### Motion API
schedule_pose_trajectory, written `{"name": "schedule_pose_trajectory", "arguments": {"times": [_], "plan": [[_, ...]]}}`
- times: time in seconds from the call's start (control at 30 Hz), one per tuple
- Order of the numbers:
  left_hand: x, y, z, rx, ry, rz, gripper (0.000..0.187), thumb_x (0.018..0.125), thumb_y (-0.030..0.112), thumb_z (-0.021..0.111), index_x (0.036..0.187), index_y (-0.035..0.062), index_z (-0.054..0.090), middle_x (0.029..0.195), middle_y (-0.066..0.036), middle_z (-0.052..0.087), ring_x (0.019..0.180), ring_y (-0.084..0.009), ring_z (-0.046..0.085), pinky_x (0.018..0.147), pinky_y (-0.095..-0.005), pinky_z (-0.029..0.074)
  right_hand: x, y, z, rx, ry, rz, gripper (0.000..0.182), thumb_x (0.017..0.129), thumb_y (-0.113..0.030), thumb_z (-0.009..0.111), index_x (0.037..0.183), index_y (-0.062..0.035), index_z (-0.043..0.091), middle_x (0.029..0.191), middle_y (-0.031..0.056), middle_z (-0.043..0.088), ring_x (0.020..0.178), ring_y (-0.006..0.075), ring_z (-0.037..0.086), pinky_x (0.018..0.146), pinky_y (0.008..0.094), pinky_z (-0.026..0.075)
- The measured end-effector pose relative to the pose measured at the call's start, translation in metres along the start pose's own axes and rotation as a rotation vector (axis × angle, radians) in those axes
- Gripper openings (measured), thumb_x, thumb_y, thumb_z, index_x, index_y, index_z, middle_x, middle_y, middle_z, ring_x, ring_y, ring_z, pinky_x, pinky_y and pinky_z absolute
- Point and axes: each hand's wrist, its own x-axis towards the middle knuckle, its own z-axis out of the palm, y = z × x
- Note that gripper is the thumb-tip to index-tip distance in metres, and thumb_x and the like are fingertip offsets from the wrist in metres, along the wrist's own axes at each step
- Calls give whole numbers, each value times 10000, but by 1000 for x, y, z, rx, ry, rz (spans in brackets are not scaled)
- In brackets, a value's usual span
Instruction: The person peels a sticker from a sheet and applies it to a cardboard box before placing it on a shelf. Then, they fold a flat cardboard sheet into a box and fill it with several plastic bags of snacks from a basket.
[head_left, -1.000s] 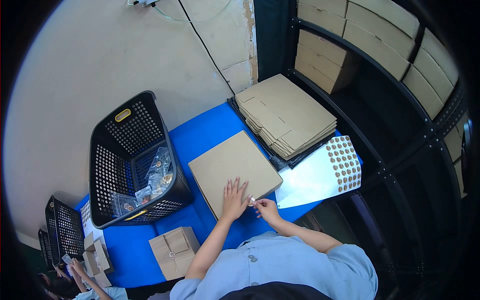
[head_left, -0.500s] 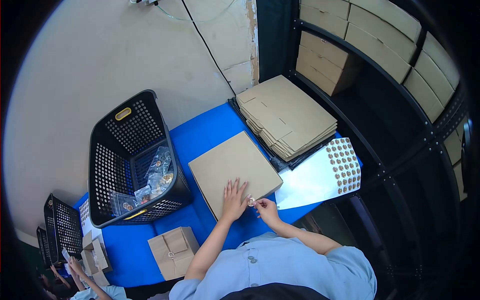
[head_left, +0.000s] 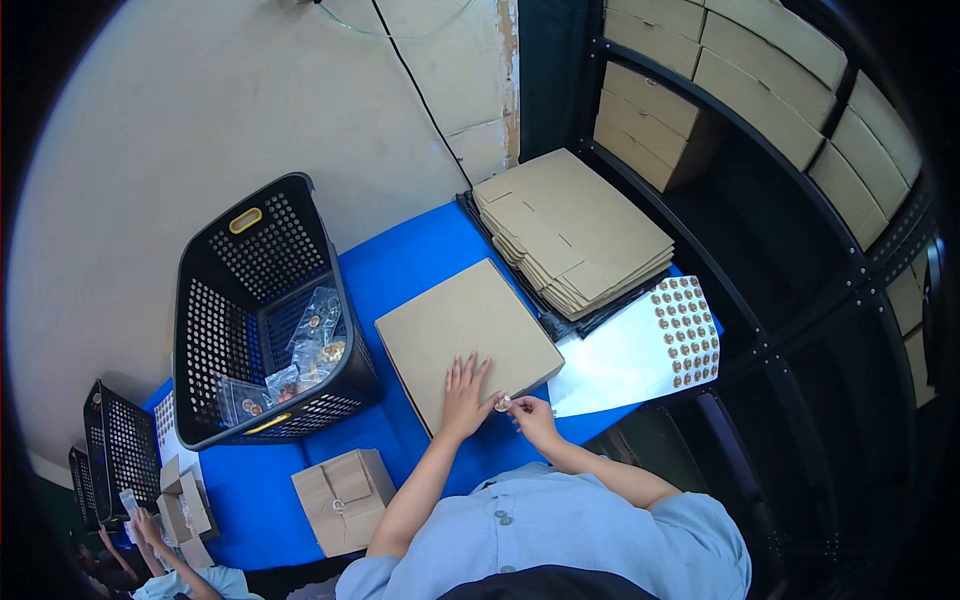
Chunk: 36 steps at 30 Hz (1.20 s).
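— Where are you with that one?

— My left hand (head_left: 463, 398) lies flat, fingers spread, pressing the closed flat box (head_left: 467, 337) on the blue table (head_left: 400, 265). My right hand (head_left: 532, 417) pinches a small round sticker (head_left: 504, 403) at the box's near edge (touching or not, I can't tell).

— So what's left?

— I judge the folding done, sealing not. More stickers wait on the sheet (head_left: 640, 350) beside it.
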Motion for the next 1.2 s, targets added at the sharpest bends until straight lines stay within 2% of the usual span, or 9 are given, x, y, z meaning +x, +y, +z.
{"name": "schedule_pose_trajectory", "arguments": {"times": [0.2, 0.4, 0.53, 0.7, 0.83, 0.93, 1.07, 1.13, 1.2], "plan": [[0, 0, 0, -13, 5, -3, 726, 842, 470, 599, 1445, 169, 327, 1516, -135, 235, 1406, -391, 140, 1139, -505, 109, 6, 7, 0, -31, 18, -157, 253, 874, -245, 657, 884, 8, 651, 729, 24, 635, 630, 85, 564, 543, 229, 453], [-1, 0, 0, -12, 15, 5, 719, 840, 462, 605, 1442, 180, 333, 1514, -136, 239, 1404, -391, 146, 1138, -501, 114, 11, 16, -1, -53, 57, -163, 251, 856, -213, 666, 863, 38, 673, 720, 79, 673, 633, 119, 605, 570, 259, 464], [-1, 2, 0, -3, 18, 0, 676, 848, 446, 600, 1432, 207, 358, 1509, -143, 245, 1399, -400, 156, 1133, -507, 128, 15, 21, -2, -75, 58, -162, 245, 851, -215, 669, 862, 30, 676, 724, 82, 676, 643, 114, 609, 577, 260, 467], [-1, 2, 1, 14, 20, 10, 626, 851, 442, 598, 1410, 241, 400, 1506, -151, 245, 1393, -411, 164, 1127, -520, 135, 16, 14, -9, -208, -54, -219, 216, 901, -181, 611, 921, 33, 636, 734, 71, 652, 640, 110, 586, 587, 254, 477], [-1, 2, -3, 40, 8, 43, 619, 831, 462, 612, 1386, 250, 440, 1502, -166, 242, 1384, -432, 169, 1124, -530, 135, 13, 16, -13, -233, -18, -201, 213, 921, -164, 567, 958, 41, 616, 746, 88, 654, 651, 124, 594, 603, 269, 485], [-2, 15, -16, 53, -14, 51, 622, 820, 460, 623, 1379, 248, 452, 1500, -184, 234, 1378, -449, 169, 1120, -543, 136, 11, 20, -18, -207, 46, -53, 228, 925, -165, 548, 987, 43, 618, 771, 135, 675, 659, 171, 639, 599, 296, 492], [-3, 14, -9, 73, -26, 51, 630, 811, 463, 629, 1381, 263, 447, 1501, -189, 225, 1379, -454, 162, 1117, -555, 132, 11, 15, -16, -102, -14, -75, 309, 940, -243, 537, 925, 55, 620, 755, 106, 658, 650, 155, 614, 592, 286, 486], [-2, 15, -7, 116, -19, 44, 649, 803, 401, 649, 1394, 257, 422, 1504, -188, 216, 1379, -451, 165, 1118, -560, 136, 13, 15, -13, -89, -32, -95, 355, 933, -289, 554, 892, 54, 632, 748, 106, 659, 641, 161, 618, 584, 283, 486], [-3, 14, -7, 129, -42, 42, 670, 790, 372, 663, 1400, 262, 410, 1506, -186, 212, 1380, -451, 162, 1119, -560, 135, 17, 14, -8, -402, -23, -118, 477, 865, -446, 609, 848, 27, 670, 724, 117, 665, 626, 180, 631, 578, 291, 476]]}}
